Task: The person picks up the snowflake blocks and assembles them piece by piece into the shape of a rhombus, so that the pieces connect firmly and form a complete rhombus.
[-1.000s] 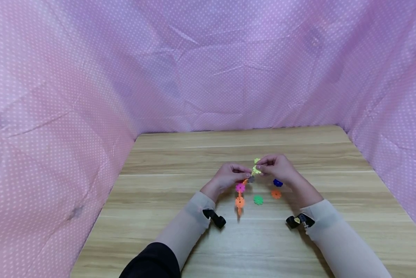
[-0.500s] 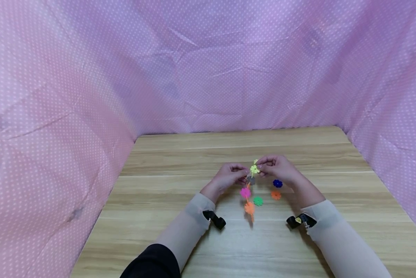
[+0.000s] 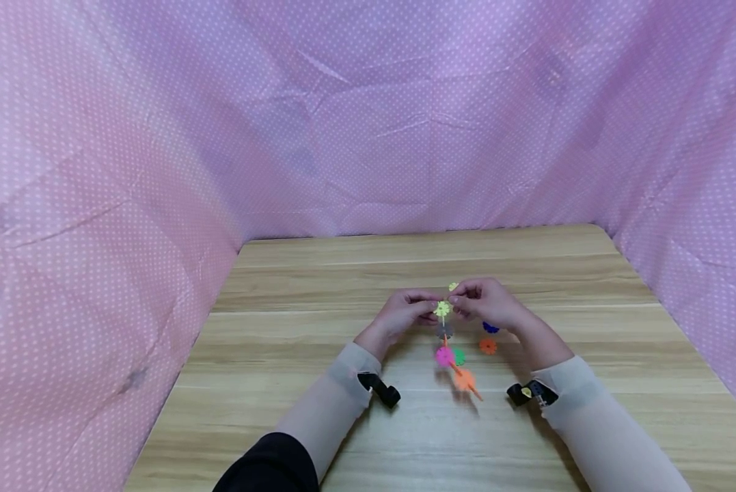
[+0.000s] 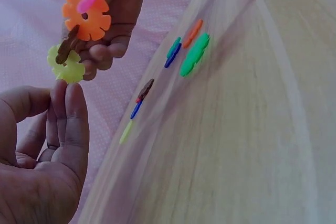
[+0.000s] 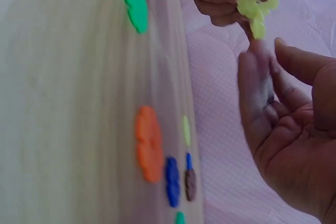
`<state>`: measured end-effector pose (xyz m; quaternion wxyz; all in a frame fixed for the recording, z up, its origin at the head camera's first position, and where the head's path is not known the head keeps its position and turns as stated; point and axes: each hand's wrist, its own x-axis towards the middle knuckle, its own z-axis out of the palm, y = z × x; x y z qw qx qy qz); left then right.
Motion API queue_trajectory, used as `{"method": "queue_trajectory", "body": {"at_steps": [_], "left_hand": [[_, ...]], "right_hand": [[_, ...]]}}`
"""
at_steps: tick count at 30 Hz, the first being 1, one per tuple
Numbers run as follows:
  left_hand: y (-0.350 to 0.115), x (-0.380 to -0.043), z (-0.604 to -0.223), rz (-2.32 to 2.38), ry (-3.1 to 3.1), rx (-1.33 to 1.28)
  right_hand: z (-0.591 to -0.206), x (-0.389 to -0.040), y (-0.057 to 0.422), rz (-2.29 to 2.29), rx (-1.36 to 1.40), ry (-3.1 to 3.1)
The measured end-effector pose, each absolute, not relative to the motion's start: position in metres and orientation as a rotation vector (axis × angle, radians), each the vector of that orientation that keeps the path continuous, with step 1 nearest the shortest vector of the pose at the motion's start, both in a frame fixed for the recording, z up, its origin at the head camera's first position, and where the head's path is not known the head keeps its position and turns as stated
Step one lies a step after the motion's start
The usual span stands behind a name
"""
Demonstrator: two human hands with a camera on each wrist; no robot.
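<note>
A chain of linked flower-shaped plastic discs hangs over the table. At its top is a yellow flower disc (image 3: 443,309), then a brown one (image 4: 67,44), an orange one (image 4: 89,17), a pink one (image 3: 445,356) and more orange (image 3: 464,380) at the bottom. My left hand (image 3: 402,316) pinches the yellow end between thumb and fingers. In the right wrist view, a second yellow piece (image 5: 257,28) shows edge-on below the first. Close beside that end is my right hand (image 5: 294,114), its thumb and fingers parted with nothing held between them.
Loose discs lie on the wooden table (image 3: 318,273): green (image 4: 195,55), orange (image 5: 149,144), dark blue (image 5: 172,182), brown (image 5: 190,184) and yellow (image 5: 186,130), with another green (image 5: 180,217). A pink dotted cloth (image 3: 368,137) surrounds the table's back and sides.
The chain's lower end has swung to the right, now overlapping the green disc. The right hand has come off the yellow end, while the left hand has shifted its grip onto it.
</note>
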<state>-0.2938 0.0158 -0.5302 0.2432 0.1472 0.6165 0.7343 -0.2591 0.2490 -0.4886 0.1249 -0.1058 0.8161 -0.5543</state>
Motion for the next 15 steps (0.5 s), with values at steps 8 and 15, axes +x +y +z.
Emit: {"method": "queue_trajectory", "body": {"at_steps": [8, 15], "left_hand": [[0.013, -0.296, -0.528, 2.057, 1.645, 0.331], [0.012, -0.297, -0.527, 2.093, 1.637, 0.312]], "right_hand": [[-0.477, -0.255, 0.279, -0.977, -0.395, 2.715], [-0.473, -0.250, 0.289, -0.736, -0.319, 2.667]]}}
